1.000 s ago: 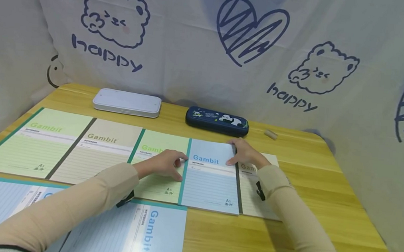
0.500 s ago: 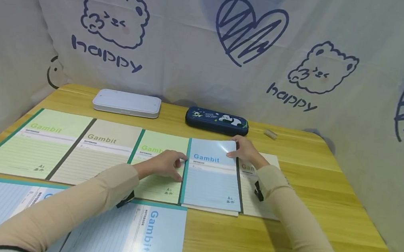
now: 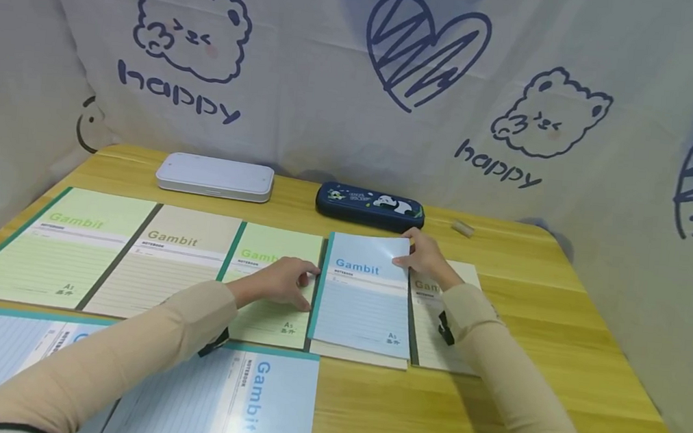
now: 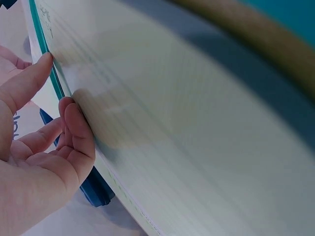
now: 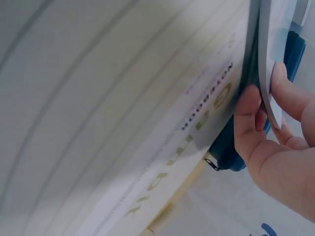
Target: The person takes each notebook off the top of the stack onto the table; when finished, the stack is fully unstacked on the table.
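Observation:
A blue Gambit notebook (image 3: 363, 307) lies slightly raised and shifted over another notebook (image 3: 359, 355), whose pale bottom edge and dark spine peek out. At its upper right edge, my right hand (image 3: 432, 258) pinches the blue notebook; the right wrist view has the thumb on one side of the cover (image 5: 268, 59) and fingers on the other. My left hand (image 3: 282, 281) rests on a green notebook (image 3: 283, 238), fingertips near the blue notebook's teal spine. In the left wrist view, the left hand's (image 4: 54, 152) fingers are loosely bent at the spine edge.
Left along the row are a beige notebook (image 3: 197, 224) and another green one (image 3: 106, 209); a beige notebook (image 3: 465, 275) lies at right. Blue notebooks (image 3: 277, 403) lie sideways in front. Behind stand a white case (image 3: 214, 174), a panda pencil case (image 3: 368, 208) and a small tan eraser-like block (image 3: 462, 228).
My right hand has lifted the blue notebook slightly and drawn it away from me and a little right, uncovering the bottom edge and spine of the notebook beneath. The left hand has stayed in place.

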Available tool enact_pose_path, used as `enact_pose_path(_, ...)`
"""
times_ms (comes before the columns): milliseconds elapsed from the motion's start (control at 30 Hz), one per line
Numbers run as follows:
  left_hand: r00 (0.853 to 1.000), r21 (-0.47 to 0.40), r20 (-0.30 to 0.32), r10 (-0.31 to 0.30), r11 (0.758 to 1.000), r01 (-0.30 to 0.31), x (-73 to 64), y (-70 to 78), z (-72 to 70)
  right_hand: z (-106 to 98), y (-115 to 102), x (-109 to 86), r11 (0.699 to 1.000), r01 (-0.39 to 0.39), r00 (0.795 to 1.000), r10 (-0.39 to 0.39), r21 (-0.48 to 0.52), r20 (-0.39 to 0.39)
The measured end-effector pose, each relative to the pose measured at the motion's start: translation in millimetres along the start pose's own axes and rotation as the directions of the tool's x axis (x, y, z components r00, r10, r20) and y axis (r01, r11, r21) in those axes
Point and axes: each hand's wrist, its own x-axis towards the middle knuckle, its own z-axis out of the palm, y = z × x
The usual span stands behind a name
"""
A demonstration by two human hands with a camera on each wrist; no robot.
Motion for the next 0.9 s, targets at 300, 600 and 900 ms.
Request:
enact_pose_path(300,1.0,0.006,-0.004,0.019,1.0,-0.019,0.8,-1.1,0.3,-10,6,-6.3,0.993,-0.052,0.995,0.042,0.109,0.091)
enact_pose_path(600,1.0,0.004,-0.004,0.023,1.0,-0.023,-0.4,1.1,-0.5,-14,11,-12.0,0.949,-0.059,0.994,0.028,0.309,0.106)
enact_pose_path(900,1.0,0.001,-0.001,0.017,1.0,-0.017,-1.7,2.5,-1.3,-17,11,-21.8,0.873,-0.066,0.964,-0.069,0.483,0.257)
